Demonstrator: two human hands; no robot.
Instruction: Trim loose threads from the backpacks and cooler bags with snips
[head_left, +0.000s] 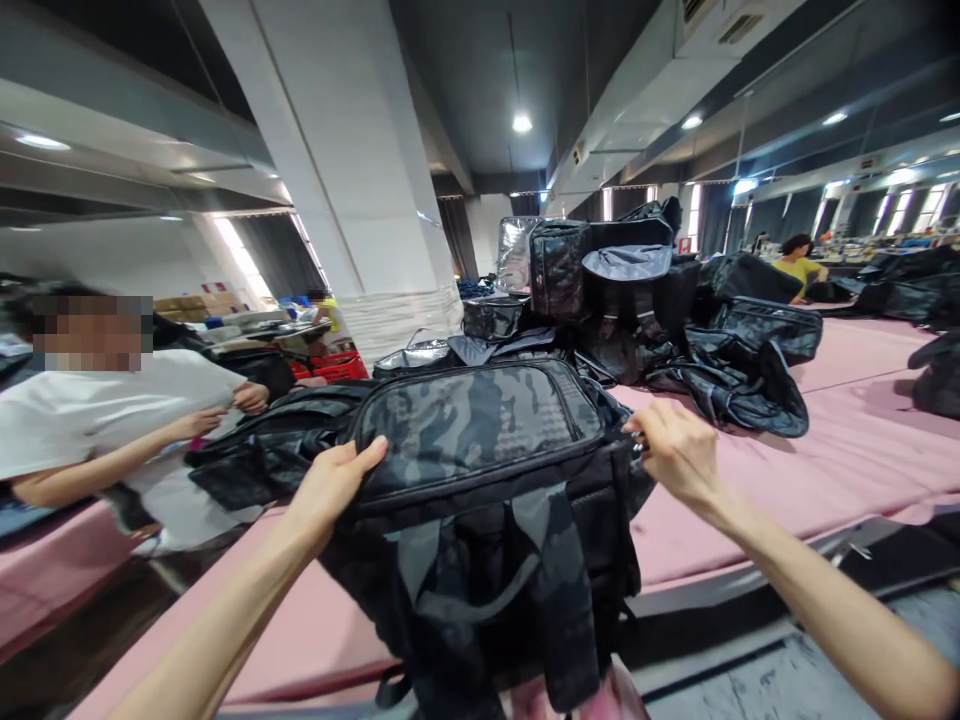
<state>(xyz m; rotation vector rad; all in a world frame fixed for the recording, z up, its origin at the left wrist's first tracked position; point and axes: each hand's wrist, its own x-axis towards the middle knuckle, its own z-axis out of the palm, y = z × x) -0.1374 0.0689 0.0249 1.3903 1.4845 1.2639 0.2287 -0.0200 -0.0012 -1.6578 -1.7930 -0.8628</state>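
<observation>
A black and grey camouflage backpack (480, 420) stands in front of me at the edge of the pink-covered table, its zipped top panel facing up. Grey-trimmed shoulder straps (555, 570) hang down on the side nearest me. My left hand (341, 475) grips the bag's left top edge, thumb on top and the other fingers hidden behind. At the right top corner my right hand (675, 450) is closed in a pinch. A small metallic glint shows by its fingertips, but what they hold is too small to make out.
More dark camouflage bags are heaped on the pink table (727, 510) beyond, with a grey-lined open bag (628, 262) among them. At left, a person in a white shirt (127, 410) handles another bag (262, 450). A white pillar (337, 150) rises behind.
</observation>
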